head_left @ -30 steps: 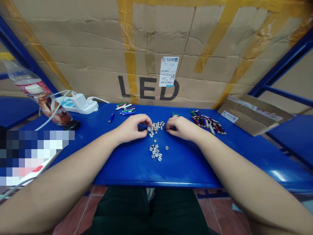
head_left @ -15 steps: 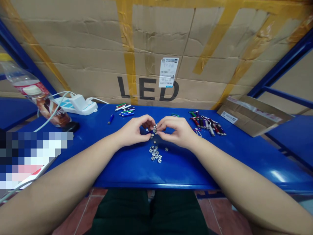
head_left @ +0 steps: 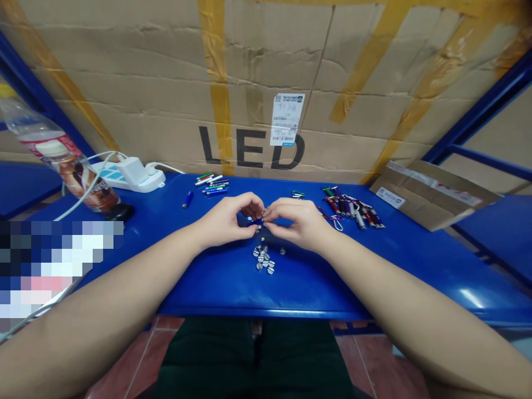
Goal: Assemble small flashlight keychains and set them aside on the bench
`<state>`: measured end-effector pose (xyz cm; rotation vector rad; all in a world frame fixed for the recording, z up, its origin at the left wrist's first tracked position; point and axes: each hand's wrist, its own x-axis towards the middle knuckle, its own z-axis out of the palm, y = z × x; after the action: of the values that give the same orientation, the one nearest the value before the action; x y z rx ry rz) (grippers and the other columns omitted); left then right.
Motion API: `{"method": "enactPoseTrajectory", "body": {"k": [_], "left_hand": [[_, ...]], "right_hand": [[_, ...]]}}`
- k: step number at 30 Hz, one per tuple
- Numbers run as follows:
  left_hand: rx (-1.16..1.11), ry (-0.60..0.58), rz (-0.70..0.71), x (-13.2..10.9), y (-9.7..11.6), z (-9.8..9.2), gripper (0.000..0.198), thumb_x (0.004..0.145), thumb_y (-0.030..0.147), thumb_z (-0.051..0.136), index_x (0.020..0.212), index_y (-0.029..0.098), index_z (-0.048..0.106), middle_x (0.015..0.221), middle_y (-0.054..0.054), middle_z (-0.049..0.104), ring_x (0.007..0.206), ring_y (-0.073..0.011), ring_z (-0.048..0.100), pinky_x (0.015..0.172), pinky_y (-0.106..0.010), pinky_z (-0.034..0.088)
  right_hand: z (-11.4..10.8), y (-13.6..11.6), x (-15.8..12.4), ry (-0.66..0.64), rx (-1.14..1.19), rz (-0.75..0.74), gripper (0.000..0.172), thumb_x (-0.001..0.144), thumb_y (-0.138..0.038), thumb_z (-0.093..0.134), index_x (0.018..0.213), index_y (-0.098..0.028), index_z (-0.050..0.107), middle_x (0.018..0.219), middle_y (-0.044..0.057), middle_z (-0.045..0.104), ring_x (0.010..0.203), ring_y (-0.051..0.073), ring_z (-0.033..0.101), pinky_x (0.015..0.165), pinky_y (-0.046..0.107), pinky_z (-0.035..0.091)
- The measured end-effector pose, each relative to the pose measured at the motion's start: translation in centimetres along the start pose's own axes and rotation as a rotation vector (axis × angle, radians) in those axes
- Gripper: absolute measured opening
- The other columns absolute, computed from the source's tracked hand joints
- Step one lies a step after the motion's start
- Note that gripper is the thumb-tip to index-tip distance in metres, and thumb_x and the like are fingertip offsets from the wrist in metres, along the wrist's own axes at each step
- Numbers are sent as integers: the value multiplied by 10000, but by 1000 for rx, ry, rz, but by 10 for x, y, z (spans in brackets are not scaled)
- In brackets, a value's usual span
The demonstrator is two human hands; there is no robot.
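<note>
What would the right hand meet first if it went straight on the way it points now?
The left hand: the right hand's fingertips sit against its fingers, around a small blue item. Depth is unclear here.

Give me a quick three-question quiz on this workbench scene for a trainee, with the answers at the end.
1. True or false: the silver button cells on the blue table lie closer to the person than the left hand and the right hand do.

2. Multiple choice: what do the hands hold between them?
A) a pair of tweezers
B) a small dark blue item
C) a screwdriver

3. Fill in the blank: the word printed in black on the cardboard box behind the table is ____.

Key: 1 true; 2 B; 3 LED
</note>
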<state>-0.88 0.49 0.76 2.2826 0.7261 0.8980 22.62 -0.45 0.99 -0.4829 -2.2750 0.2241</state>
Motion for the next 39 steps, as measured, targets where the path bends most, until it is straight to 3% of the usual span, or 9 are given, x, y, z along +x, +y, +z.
{"method": "enactPoseTrajectory", "body": {"k": [8, 11, 16, 19, 29, 35, 39], "left_hand": [[-46, -2, -6, 0, -4, 2, 281, 807, 152, 714, 1063, 191, 604, 1000, -27, 718, 895, -153, 688, 856, -307, 583], [-47, -7, -2, 0, -3, 1, 267, 800, 129, 695, 1046, 189, 611, 990, -25, 718, 888, -149, 686, 858, -308, 587], [7, 0, -1, 1, -2, -2, 205, 792, 107, 665, 980, 187, 641, 968, -20, 722, 889, -153, 685, 872, -324, 587], [42, -3, 0, 1, -2, -4, 186, 795, 97, 655, 959, 186, 657, 966, -18, 725, 898, -156, 691, 875, -323, 586], [71, -5, -5, 0, -1, -6, 176, 794, 100, 659, 947, 185, 668, 964, -23, 735, 899, -164, 698, 875, -329, 591], [-35, -4, -29, 0, -3, -4, 188, 787, 109, 677, 961, 178, 660, 972, -33, 743, 906, -165, 722, 898, -335, 606], [-109, -6, -47, -1, -3, -2, 209, 779, 99, 686, 971, 174, 650, 980, -33, 749, 915, -164, 739, 907, -329, 613]], "right_hand": [[-3, 1, -1, -34, 25, -11, 82, 955, -200, 650, 882, -217, 687, 941, 54, 762, 899, 185, 724, 834, 335, 590], [-12, 7, -2, -67, -24, 55, 62, 951, -205, 653, 905, -207, 695, 938, 57, 751, 896, 190, 710, 841, 337, 568], [-20, 27, -9, -380, -221, 285, 122, 911, -174, 690, 1016, -188, 750, 1011, 87, 722, 929, 227, 693, 888, 377, 546], [-18, 33, -12, -464, -257, 322, 181, 925, -168, 672, 1080, -184, 763, 1042, 98, 711, 945, 233, 688, 899, 379, 541], [-12, 32, -10, -445, -269, 269, 73, 885, -128, 675, 877, -180, 726, 901, 60, 719, 847, 212, 660, 814, 335, 507], [-9, 30, -8, -475, -206, 281, 118, 815, -79, 697, 778, -190, 680, 825, 29, 711, 765, 177, 636, 742, 298, 478], [-10, 22, -7, -345, -138, 261, 121, 789, -71, 694, 785, -190, 671, 778, 5, 697, 707, 152, 616, 709, 282, 470]]}}
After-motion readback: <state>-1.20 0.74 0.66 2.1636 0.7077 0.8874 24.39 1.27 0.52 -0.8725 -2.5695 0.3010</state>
